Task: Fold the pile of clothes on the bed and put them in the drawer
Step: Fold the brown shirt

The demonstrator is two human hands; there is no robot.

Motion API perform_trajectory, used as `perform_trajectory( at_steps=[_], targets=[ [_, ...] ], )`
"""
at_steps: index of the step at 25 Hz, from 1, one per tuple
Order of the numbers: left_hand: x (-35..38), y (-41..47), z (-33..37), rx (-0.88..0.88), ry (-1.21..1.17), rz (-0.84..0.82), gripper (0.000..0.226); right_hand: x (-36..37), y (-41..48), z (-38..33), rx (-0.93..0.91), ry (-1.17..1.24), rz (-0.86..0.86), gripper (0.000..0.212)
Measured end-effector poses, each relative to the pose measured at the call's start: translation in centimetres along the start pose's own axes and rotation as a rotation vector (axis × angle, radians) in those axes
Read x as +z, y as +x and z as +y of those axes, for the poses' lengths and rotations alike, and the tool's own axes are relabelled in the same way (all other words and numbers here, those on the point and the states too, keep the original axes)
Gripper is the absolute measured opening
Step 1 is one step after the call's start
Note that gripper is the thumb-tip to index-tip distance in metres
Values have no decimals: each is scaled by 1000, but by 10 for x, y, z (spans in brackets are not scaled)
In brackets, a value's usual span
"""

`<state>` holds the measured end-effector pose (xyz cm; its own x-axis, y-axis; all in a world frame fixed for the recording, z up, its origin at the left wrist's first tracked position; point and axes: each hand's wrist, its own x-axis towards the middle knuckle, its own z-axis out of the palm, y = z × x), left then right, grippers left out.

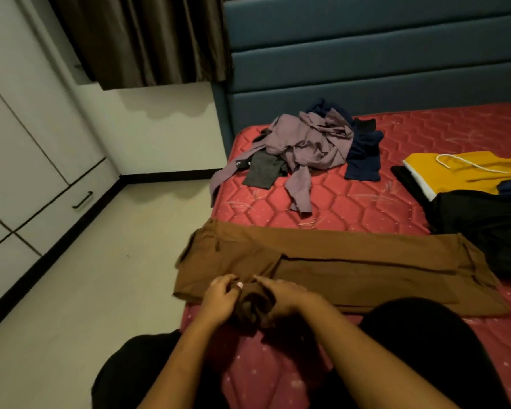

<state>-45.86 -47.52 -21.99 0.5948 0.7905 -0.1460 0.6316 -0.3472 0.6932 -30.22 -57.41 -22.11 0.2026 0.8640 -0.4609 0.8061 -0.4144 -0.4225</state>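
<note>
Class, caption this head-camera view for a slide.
Left hand and right hand grip brown garment spread on the red mattress; clothes pile behind.

trousers [337, 261] on bed [366, 208] near edge | pile [310, 143] behind | garments [460, 178] R | drawer [56, 219] far L

The bed [366, 208] with the red quilted mattress is carrying all the clothes. A pair of long brown trousers [351, 261] is lying flat across its near part, with the left end sticking out a little over the side. Farther back, a messy pile of clothes [310, 143] is sitting, with a pale purple shirt [313, 137] on top, a small dark grey cloth [263, 172] in front and dark blue clothes [363, 154] on the right. At the right side, a yellow top with a white cord [466, 175] is lying just beside a black garment [484, 231].
</note>
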Motion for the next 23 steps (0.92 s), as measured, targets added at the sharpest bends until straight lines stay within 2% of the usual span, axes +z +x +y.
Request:
perform_trajectory(
  at_steps=[1, 3, 5, 7, 9, 12, 15, 17, 19, 21, 23],
  targets=[
    [-4, -9, -7, 10, -9, -47, 40, 11, -2, -9, 36, -51, 62, 91],
    [-9, -28, -17, 24, -48, -172, 61, 13, -12, -14, 26, -38, 131, 62],
    [-15, -35, -24, 23, -149, -256, 91, -7, -27, -16, -52, 30, 126, 47],
    [-14, -34, -29, 74, -136, -262, 104, -34, -44, -17, -77, 18, 75, 36],
    [-8, -32, -26, 96, -17, -222, 96, -64, -56, -12, -54, 71, 114, 45],
    [1, -17, -19, 169, 145, -143, 69, -93, -52, 16, 35, 140, 319, 49],
    [-1, 8, -13, 231, 79, -15, 34, -89, -42, 55, 269, -139, 596, 48],
    [-5, 30, -8, 259, 33, 61, 16, -86, -34, 83, 398, -210, 564, 47],
    [-7, 54, -2, 325, 47, 141, 28, -92, -26, 110, 533, -98, 476, 42],
    [-3, 83, 7, 426, 75, 201, 40, -108, -18, 134, 674, 30, 525, 35],
    [0, 103, 19, 498, 89, 264, 39, -121, -20, 152, 776, 94, 598, 32]
  ],
)
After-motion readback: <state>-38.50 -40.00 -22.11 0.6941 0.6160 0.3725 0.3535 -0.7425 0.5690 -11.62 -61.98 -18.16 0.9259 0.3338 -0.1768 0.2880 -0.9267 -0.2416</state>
